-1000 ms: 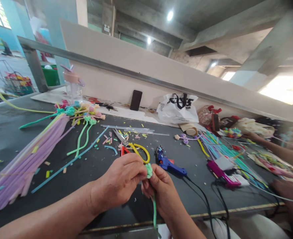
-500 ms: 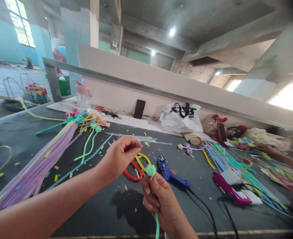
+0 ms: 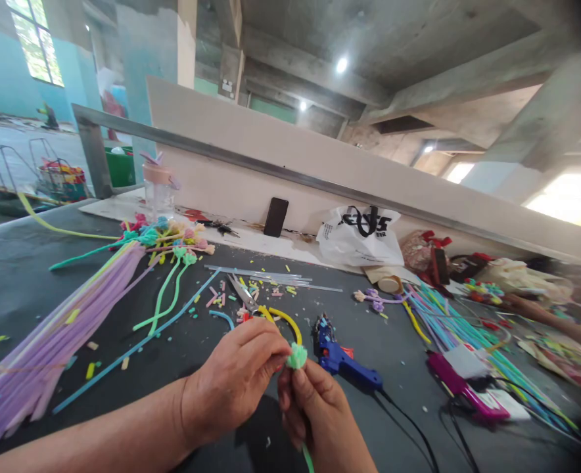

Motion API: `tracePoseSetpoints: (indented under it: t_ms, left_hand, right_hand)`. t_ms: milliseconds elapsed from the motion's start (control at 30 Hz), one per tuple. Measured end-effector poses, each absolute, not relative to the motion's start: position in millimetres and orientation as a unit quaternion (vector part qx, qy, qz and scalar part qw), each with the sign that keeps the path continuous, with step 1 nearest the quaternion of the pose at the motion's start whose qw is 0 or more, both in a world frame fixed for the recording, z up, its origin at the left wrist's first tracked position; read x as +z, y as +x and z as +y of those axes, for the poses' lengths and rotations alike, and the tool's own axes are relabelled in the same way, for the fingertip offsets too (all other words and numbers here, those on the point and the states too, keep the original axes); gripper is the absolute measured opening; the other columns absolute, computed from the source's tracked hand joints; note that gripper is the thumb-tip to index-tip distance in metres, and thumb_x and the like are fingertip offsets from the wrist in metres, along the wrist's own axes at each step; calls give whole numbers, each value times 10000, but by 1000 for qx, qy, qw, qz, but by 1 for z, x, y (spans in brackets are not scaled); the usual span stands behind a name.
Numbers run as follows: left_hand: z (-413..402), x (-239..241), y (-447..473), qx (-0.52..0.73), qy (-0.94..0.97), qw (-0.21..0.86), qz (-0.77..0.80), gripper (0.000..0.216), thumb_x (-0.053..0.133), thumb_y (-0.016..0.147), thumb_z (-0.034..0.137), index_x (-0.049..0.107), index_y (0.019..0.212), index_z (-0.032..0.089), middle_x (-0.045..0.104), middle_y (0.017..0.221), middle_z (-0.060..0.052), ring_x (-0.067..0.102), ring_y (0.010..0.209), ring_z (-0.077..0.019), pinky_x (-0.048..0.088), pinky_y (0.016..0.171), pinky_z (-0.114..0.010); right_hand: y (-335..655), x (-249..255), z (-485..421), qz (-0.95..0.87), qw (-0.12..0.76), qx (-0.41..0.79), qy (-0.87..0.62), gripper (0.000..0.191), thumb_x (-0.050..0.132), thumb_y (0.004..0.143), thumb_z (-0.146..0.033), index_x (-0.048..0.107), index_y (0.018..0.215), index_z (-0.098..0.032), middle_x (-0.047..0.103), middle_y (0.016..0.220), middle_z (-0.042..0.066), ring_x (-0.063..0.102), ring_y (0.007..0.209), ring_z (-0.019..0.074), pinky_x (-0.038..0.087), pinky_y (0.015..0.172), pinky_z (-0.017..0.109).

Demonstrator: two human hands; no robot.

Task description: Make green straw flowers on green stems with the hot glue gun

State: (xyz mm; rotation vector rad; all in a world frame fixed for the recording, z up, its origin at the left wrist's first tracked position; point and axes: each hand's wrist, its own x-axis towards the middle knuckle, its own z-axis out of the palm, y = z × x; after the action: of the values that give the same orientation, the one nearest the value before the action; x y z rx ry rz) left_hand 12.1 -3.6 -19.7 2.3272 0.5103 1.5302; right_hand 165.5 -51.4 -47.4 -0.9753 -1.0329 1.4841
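My right hand (image 3: 320, 414) grips a mint-green pipe-cleaner flower (image 3: 297, 356) just below its fluffy head, and the green stem trails down beneath the palm. From the left, my left hand (image 3: 238, 378) pinches the edge of the flower head with thumb and forefinger; the exact contact is partly hidden. Just beyond the hands lie scissors (image 3: 242, 294) with yellow and red handles, partly covered by my left hand. To the right of the flower, a blue glue gun (image 3: 347, 362) rests on the dark table (image 3: 196, 433).
Purple pipe cleaners (image 3: 88, 309) and finished flowers (image 3: 172, 236) lie left. Clear sticks (image 3: 265, 276) and cut bits are behind the scissors. A phone (image 3: 276, 217) leans at the back beside a white bag (image 3: 359, 236). At right are a magenta glue gun (image 3: 463, 387) and another person's arm (image 3: 551, 318).
My left hand has come down and right from above the scissors to the flower head, its fingers now closed on it. The flower, in my right hand, sits slightly lower.
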Motion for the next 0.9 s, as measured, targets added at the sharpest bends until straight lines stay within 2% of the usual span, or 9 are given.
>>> tracePoseSetpoints:
  t_ms: [133, 333, 533, 900]
  left_hand:
    - [-4, -16, 11, 527, 818, 153, 173, 129, 492, 843, 69, 552, 907, 163, 602, 804, -56, 550, 758, -136, 501, 699, -236]
    - [-7, -15, 8, 507, 830, 169, 158, 112, 498, 841, 110, 567, 920, 151, 600, 826, -79, 561, 772, -153, 501, 703, -254]
    - [-12, -15, 11, 523, 817, 159, 182, 164, 581, 792, 100, 570, 946, 156, 618, 840, -64, 578, 788, -147, 507, 733, -243]
    - [-10, -20, 11, 537, 816, 94, 190, 130, 569, 795, 67, 585, 897, 146, 625, 803, -55, 566, 785, -149, 497, 739, -258]
  right_hand:
    - [165, -47, -53, -458, 506, 601, -415, 381, 574, 806, -484, 551, 626, -149, 360, 398, -92, 291, 303, 21, 290, 313, 134]
    - [163, -44, -56, -431, 512, 626, -400, 386, 607, 762, -517, 556, 633, -157, 392, 426, -86, 293, 297, 16, 309, 297, 132]
    - [165, -48, -56, -488, 513, 569, -419, 380, 563, 805, -504, 565, 652, -156, 404, 438, -78, 304, 308, 18, 294, 309, 128]
    - [167, -52, -59, -509, 511, 524, -454, 370, 519, 847, -471, 544, 651, -157, 392, 485, -69, 318, 359, 30, 264, 345, 152]
